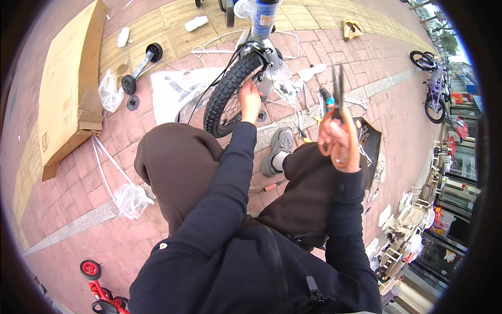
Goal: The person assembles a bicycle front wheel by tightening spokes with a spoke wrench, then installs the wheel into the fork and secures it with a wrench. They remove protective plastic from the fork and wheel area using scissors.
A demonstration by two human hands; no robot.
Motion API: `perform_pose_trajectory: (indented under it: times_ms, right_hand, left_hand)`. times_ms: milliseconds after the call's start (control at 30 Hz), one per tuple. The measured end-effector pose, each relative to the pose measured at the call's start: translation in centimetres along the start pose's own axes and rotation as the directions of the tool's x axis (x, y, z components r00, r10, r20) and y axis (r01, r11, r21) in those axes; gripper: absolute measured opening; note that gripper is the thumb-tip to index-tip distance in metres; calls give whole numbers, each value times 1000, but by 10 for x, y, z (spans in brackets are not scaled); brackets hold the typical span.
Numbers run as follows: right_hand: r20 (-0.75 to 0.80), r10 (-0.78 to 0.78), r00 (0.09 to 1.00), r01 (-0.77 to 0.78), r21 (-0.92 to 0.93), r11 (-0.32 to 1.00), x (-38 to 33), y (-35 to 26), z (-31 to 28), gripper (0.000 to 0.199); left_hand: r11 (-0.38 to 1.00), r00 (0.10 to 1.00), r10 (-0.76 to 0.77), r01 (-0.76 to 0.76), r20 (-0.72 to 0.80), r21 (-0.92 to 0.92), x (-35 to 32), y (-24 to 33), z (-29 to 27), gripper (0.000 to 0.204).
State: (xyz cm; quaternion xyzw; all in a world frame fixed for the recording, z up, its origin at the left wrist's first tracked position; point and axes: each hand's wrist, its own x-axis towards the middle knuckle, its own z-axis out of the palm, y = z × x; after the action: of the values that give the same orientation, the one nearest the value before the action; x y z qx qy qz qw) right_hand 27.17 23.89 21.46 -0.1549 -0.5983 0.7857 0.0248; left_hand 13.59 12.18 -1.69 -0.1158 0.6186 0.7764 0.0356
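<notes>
A bicycle's front wheel (222,97) with a knobby black tyre stands upright ahead of my knees. My left hand (250,99) reaches in beside the wheel, near the spokes and the fork (269,63). Its fingers are curled in, and what they pinch there is too small to make out. Raised over my right knee, my right hand (339,138) is closed round the orange handles of a pair of scissors (337,89). The long dark blades point away from me, slightly apart, with nothing visible between them.
Left of the bike lie a long cardboard box (70,83), a pair of training wheels (141,68) and plastic wrap (111,90). Loose tools, among them a wrench (356,102), and a dark tray (370,146) are at the right. A red-wheeled ride-on (97,285) stands behind left.
</notes>
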Motion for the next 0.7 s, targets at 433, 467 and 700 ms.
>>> perform_pose_trajectory:
  times_ms: [433,467,700]
  right_hand:
    - [-192,245,950,-292,-274,917,135,58,13,51]
    - [-174,260,950,-300,-274,914,140,61,13,51]
    - [-137,130,982,-173,-376,910,169,87,8,41]
  left_hand:
    - [906,990,137,-137,30,401,19,-18,4,19]
    - [926,997,38,-58,60,372,21,-23,3,19]
    - [676,906,420,-352,54,647,17,-23,1,17]
